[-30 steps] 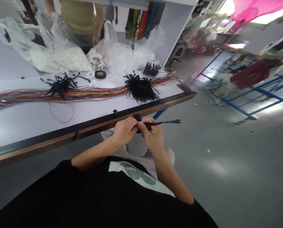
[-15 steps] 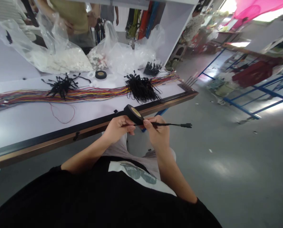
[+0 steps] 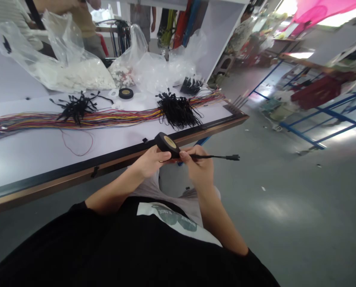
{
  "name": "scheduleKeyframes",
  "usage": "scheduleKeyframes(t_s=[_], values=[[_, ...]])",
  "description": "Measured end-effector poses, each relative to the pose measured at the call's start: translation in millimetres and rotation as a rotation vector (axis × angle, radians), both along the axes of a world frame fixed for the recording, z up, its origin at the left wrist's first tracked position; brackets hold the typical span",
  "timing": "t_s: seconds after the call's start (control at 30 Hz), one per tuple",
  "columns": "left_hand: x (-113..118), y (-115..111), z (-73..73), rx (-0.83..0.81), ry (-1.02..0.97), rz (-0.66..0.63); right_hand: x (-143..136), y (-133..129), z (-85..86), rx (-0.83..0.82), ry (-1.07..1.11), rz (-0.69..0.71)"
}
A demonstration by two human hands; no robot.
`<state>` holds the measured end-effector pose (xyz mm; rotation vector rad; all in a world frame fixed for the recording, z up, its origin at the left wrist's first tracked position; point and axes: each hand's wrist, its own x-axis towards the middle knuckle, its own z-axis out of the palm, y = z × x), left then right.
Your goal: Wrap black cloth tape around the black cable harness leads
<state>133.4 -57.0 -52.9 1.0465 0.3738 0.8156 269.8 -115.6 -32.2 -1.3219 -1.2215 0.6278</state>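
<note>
My left hand (image 3: 151,161) is closed on the lower left side of a black tape roll (image 3: 167,145) with a tan core. Beside it, my right hand (image 3: 200,165) pinches a thin black cable (image 3: 216,156), whose connector (image 3: 233,157) sticks out to the right. The roll stands tilted between both hands, close to the bench's front edge. Where the tape meets the cable, fingers hide it.
On the bench (image 3: 112,139) lie long coloured wires (image 3: 124,116), two black connector bundles (image 3: 79,107) (image 3: 178,109) and another tape roll (image 3: 126,93). Clear bags (image 3: 73,73) stand behind. People are beyond the shelf. Blue-framed tables (image 3: 330,115) stand right.
My left hand has shifted slightly right, its thumb now against the tape roll. The right hand and cable have hardly moved. Beyond the shelf, a person has moved left.
</note>
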Motion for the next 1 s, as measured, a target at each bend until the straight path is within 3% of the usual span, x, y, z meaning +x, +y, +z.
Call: scheduleKeyframes(t_s=[0.1, 0.17, 0.27, 0.33, 0.47, 0.57, 0.67, 0.77, 0.83, 1.0], values=[[2.0, -11.7, -3.3, 0.178, 0.034, 0.196, -0.5, 4.3, -7.8, 0.017, 0.147, -0.083], [-3.2, -17.2, -4.0, 0.427, 0.150, 0.271, 2.3, 6.5, -10.2, 0.033, 0.185, -0.138], [-13.3, -18.5, -2.9, 0.844, 0.374, 0.168, 8.0, 5.1, -6.6, 0.022, 0.042, -0.202], [-14.7, -16.8, -1.8, 0.918, 0.473, 0.112, 9.4, 1.8, -1.6, 0.019, -0.056, -0.165], [-2.4, -13.8, -0.1, 0.782, 0.578, 0.374, 5.2, -2.4, 5.2, 0.113, -0.191, -0.007], [7.1, -11.7, 0.2, 0.889, 0.578, 0.467, 1.9, -2.5, 5.0, 0.143, -0.248, -0.056], [10.7, -10.2, -1.7, 0.952, 0.590, 0.531, 0.0, -3.0, 3.2, 0.000, -0.187, -0.005], [11.8, -13.2, -3.6, 0.901, 0.606, 0.556, -1.7, -4.5, 1.8, -0.117, -0.142, 0.070], [11.7, -18.2, -3.1, 0.762, 0.542, 0.533, -2.3, -4.9, 0.9, -0.116, -0.190, 0.001], [2.8, -23.4, 3.7, 0.124, 0.333, 0.469, -0.4, -4.1, -2.4, -0.028, -0.374, -0.161]])
